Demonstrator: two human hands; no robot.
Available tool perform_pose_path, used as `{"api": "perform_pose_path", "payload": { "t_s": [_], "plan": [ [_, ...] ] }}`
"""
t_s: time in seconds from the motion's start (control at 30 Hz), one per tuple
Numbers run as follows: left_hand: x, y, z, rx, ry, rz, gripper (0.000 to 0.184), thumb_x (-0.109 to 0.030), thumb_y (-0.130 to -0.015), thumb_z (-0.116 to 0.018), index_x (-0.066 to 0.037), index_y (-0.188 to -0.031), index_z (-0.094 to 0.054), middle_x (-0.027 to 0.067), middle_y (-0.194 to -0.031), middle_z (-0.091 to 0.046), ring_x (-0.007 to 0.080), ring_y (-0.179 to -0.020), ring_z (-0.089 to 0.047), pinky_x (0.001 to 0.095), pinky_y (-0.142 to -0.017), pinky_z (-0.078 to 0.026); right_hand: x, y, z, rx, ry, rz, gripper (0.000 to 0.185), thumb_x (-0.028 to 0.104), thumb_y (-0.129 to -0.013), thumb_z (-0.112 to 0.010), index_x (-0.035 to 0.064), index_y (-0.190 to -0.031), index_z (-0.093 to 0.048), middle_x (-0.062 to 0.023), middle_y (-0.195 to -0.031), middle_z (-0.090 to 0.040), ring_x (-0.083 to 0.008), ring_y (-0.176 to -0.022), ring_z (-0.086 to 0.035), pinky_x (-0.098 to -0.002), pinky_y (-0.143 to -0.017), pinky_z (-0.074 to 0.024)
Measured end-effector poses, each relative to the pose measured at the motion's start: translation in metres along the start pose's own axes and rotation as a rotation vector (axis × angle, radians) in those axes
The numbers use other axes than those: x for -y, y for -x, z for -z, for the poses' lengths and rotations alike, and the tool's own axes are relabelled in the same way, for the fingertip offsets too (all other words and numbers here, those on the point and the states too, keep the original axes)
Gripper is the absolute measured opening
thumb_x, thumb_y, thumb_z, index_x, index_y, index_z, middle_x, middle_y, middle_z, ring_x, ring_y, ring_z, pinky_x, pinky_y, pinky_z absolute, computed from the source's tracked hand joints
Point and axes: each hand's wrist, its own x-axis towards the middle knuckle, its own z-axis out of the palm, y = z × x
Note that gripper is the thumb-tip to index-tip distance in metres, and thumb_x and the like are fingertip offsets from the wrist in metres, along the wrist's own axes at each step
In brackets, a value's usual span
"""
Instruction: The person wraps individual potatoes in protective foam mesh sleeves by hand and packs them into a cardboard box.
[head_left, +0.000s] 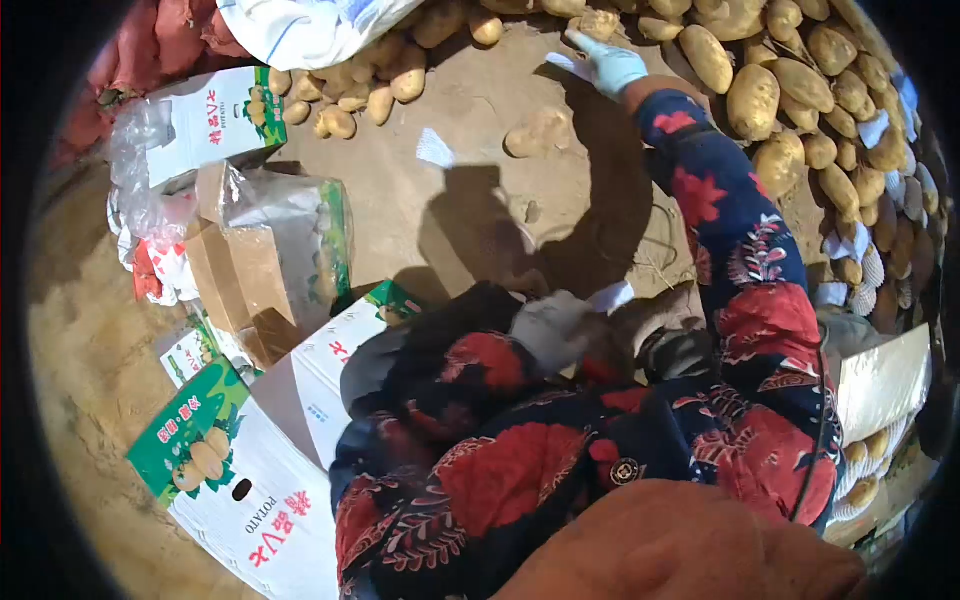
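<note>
My right hand (612, 68), in a pale glove, reaches out at the top centre, fingers stretched beside a potato (597, 24) at the pile's edge. A white foam net (569, 66) lies at its fingertips; whether the hand touches it is unclear. Close to my body is my left hand (552, 332), also gloved and blurred, its fingers hard to make out. Another white foam piece (612, 296) is right beside it; I cannot tell whether it is held. Many potatoes (753, 102) are heaped at the upper right.
Printed potato cartons (216, 124) and an open box with plastic (240, 280) stand at the left; a large white carton (270, 500) is at the lower left. Red sacks (150, 50) fill the upper left corner. A foam piece (434, 148) lies on the dirt floor (480, 100).
</note>
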Motion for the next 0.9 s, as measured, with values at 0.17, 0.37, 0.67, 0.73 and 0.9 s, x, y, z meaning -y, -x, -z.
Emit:
{"api": "perform_pose_path", "payload": {
  "t_s": [0.17,0.37,0.67,0.73,0.9],
  "plan": [
    [0.026,-0.031,-0.072,0.036,-0.125,0.047,0.041,-0.032,-0.072,-0.061,-0.013,-0.108,-0.055,0.0133,-0.104,-0.053,0.0300,-0.097,-0.055,0.0421,-0.079,-0.044,-0.004,0.012,-0.041,0.165,0.253,0.015,0.019,0.015,-0.081,-0.050,0.0135,-0.098,-0.057,-0.0118,-0.091,-0.062,-0.0296,-0.089,-0.061,-0.0413,-0.073,-0.0479],
    [0.068,-0.088,-0.139,0.051,-0.516,-0.052,0.045,-0.038,-0.066,-0.068,-0.015,-0.103,-0.057,0.0054,-0.082,-0.059,0.0255,-0.078,-0.060,0.0408,-0.067,-0.045,0.015,0.208,-0.043,0.677,0.222,0.045,0.022,0.028,-0.078,-0.054,0.0164,-0.095,-0.063,-0.0089,-0.099,-0.062,-0.0274,-0.094,-0.060,-0.0402,-0.076,-0.0480],
    [0.082,-0.141,-0.118,0.192,-0.459,-0.222,0.050,-0.051,-0.089,-0.025,-0.017,-0.115,-0.051,0.0151,-0.103,-0.060,0.0350,-0.094,-0.058,0.0477,-0.077,-0.044,-0.049,0.223,0.114,0.434,0.026,-0.214,0.031,0.031,-0.078,-0.057,0.0147,-0.103,-0.062,-0.0173,-0.094,-0.063,-0.0332,-0.092,-0.060,-0.0397,-0.081,-0.0459],
    [0.054,-0.141,-0.082,0.051,-0.335,0.135,0.056,-0.055,-0.088,-0.025,-0.013,-0.106,-0.058,0.0161,-0.100,-0.061,0.0372,-0.093,-0.057,0.0466,-0.078,-0.044,-0.080,0.206,0.126,0.183,0.129,-0.105,0.038,0.038,-0.076,-0.059,0.0149,-0.107,-0.060,-0.0172,-0.097,-0.062,-0.0346,-0.094,-0.058,-0.0406,-0.081,-0.0460],
    [0.060,-0.197,-0.022,-0.632,-0.014,0.052,0.024,-0.033,-0.076,-0.057,-0.013,-0.088,-0.059,0.0147,-0.082,-0.060,0.0332,-0.079,-0.058,0.0448,-0.072,-0.045,-0.148,0.099,0.219,-0.423,-0.026,-0.222,0.035,0.032,-0.077,-0.060,0.0097,-0.105,-0.061,-0.0133,-0.103,-0.061,-0.0274,-0.097,-0.058,-0.0346,-0.084,-0.0449]
  ]
}}
